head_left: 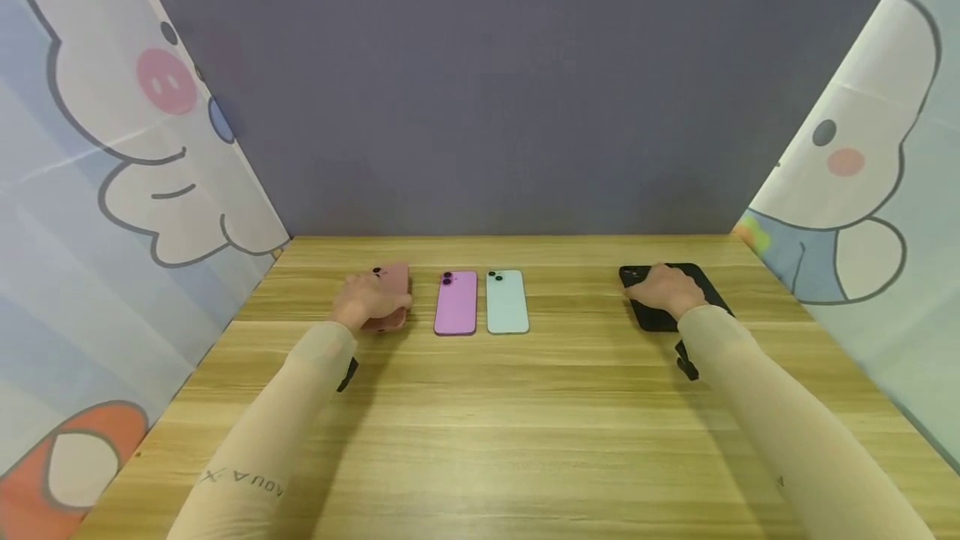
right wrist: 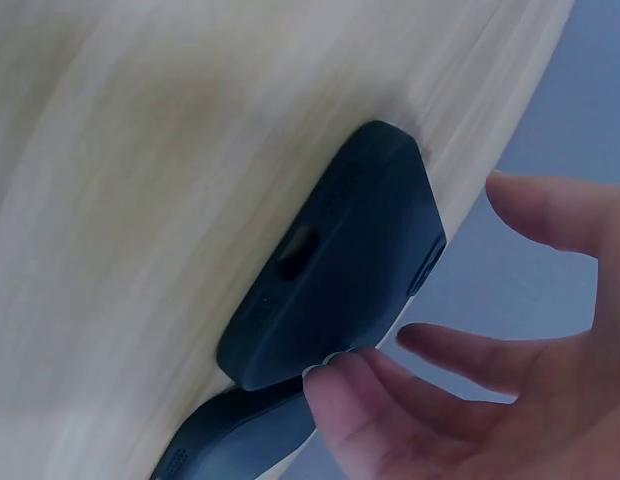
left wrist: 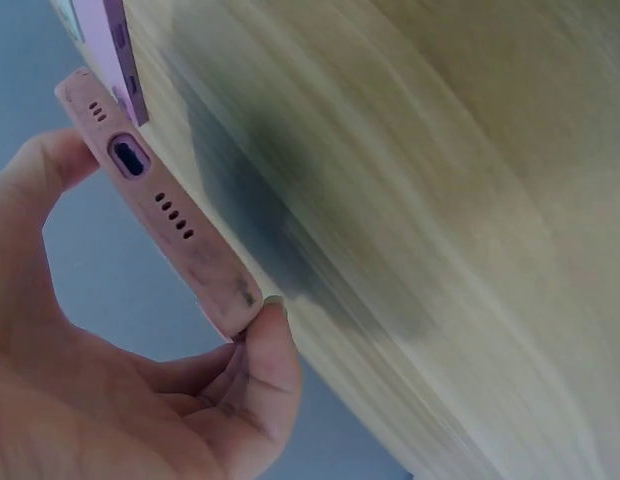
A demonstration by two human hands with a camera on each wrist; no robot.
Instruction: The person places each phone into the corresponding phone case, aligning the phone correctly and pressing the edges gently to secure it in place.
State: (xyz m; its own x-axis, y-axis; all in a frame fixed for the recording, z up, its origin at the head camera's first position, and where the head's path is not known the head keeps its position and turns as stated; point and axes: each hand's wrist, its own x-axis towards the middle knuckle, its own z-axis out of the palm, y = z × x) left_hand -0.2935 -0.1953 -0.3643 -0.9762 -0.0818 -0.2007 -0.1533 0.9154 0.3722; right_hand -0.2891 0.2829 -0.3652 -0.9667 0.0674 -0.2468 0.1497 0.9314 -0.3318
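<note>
My left hand [head_left: 367, 298] grips a phone in a pink case [head_left: 395, 277] at the table's left; the left wrist view shows thumb and fingers on its opposite long edges, the charging port [left wrist: 129, 157] facing the camera. Just right of it lies a purple phone [head_left: 456, 304], then a pale mint phone [head_left: 507, 302], both backs up. At the right, my right hand [head_left: 667, 288] is over a black phone [right wrist: 340, 260]. Its thumb stands off the phone while other fingertips [right wrist: 330, 385] are at the far edge. A second black phone [right wrist: 220, 440] lies alongside, partly covered.
The phones are on a wood-grain table [head_left: 495, 423]. A dark grey panel [head_left: 510, 90] rises behind its back edge. Cartoon-printed cloths hang on the left [head_left: 82, 215] and right [head_left: 922, 340]. A black wrist-camera piece [head_left: 686, 361] shows under the right sleeve.
</note>
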